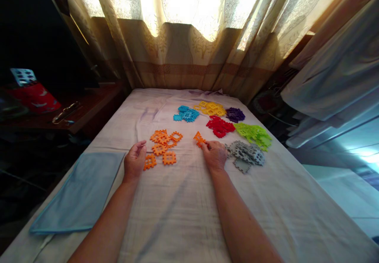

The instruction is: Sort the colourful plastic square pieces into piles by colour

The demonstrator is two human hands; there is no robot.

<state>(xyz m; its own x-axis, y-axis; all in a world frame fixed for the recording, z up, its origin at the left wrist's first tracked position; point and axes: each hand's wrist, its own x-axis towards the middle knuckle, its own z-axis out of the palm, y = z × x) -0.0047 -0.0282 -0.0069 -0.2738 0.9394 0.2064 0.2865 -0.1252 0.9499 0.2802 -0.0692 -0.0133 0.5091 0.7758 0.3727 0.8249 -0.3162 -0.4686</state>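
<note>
Orange plastic in the head view: a triangular piece (198, 137), toothed along the edges, pinched between the thumb and fingers of the right hand (215, 154), a little right of the middle of the cloth-covered tabletop (171, 219). Toward the left edge, the left hand (135, 162), loosely curled and half unfolded, just beside an orange square (150, 161); touching or apart, impossible to tell. Between the two hands, an overlapping cluster of orange pieces (161, 137), and closer to the near edge another orange square (169, 158), lying flat. Toward the far edge, a blue heap (189, 115) and a yellow heap (211, 108), with a purple heap (235, 115) just beside the yellow, close to the right edge. Between there and the right hand, a red heap (219, 127). Along the right edge, a lime-green heap (254, 134), then a grey heap (247, 154) just beside the right hand. At the left edge, reaching toward the near left corner, a pale blue pad (79, 192), flat. Past the far edge, a patterned curtain (189, 51).
</note>
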